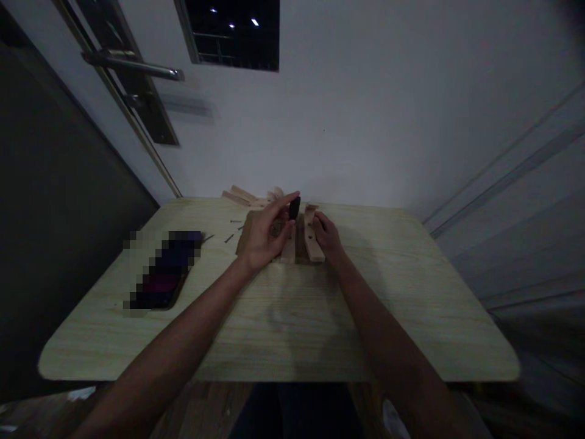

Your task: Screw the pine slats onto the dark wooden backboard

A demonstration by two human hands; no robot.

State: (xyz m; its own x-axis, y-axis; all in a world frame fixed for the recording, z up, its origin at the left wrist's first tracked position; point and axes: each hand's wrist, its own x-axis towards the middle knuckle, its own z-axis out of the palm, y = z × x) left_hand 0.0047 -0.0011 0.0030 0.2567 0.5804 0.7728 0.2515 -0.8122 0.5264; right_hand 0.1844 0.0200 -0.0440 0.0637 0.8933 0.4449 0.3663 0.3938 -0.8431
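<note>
Hands near far tabletop edge

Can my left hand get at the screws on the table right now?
Probably yes: the screws lie uncovered on the table, just left of the left hand. But it holds a black piece, which may need putting down first.

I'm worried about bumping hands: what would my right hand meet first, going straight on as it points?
Past the wooden piece in your right hand, probably the dark piece in your left hand, though depth is unclear.
</note>
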